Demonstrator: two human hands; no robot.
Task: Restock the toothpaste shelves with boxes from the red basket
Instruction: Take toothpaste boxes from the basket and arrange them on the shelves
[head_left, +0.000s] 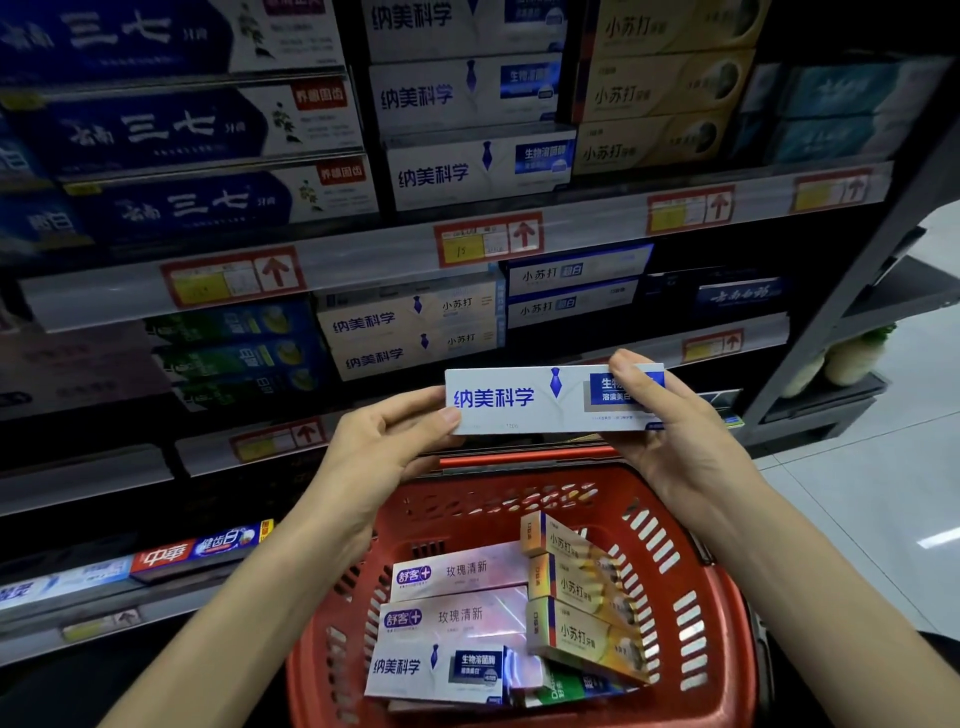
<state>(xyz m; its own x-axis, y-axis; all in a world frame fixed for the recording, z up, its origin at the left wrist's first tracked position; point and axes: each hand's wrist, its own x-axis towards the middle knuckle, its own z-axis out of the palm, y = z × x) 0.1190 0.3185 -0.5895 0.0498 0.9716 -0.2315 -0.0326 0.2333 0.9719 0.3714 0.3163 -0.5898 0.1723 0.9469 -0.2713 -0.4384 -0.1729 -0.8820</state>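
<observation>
White box (535, 402) gripped btwn L hand (387, 441), R hand (672, 421).

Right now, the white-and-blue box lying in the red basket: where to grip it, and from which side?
Take the white-and-blue box by its right end, coming from above and the right. It lies flat, face up, atop the pile. Its left end is close to the red basket wall and a pink box runs along its far edge, so finger room there looks tight.
</observation>
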